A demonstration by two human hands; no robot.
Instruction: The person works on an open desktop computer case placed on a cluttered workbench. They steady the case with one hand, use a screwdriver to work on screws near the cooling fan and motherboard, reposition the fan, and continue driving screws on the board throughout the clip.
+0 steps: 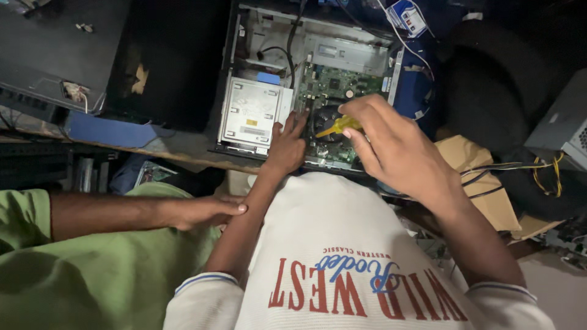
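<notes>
My right hand [394, 146] pinches the yellow-handled screwdriver [340, 126] between thumb and curled fingers, gripping near the butt of the handle so the wrist stays free above the work. The tool sits over the open computer case [318, 85], directly above the round cooler fan [327, 119] on the green motherboard [333, 91]. Its long axis runs from my fingers at the right down toward the left — handle high and right, tip low and left, aimed at the fan area. The tip itself is too dark to locate exactly.

My left hand [286, 146] rests with fingers spread on the case, its fingertips at the boundary between the silver optical drive [251, 113] and the board. Judged from its position, it steadies the chassis near the front edge of the desk [183, 150] while the right hand works.

The case lies flat with its side panel off, interior facing up, which gives vertical access to the board. Black cables [287, 52] loop over the upper bay, clear of the fan.

A second person in a green shirt [92, 275] sits at my left — their hand [202, 212] lies just beside my left forearm, well apart from the case. Loose yellow and black wires [538, 174] trail at the far right.
</notes>
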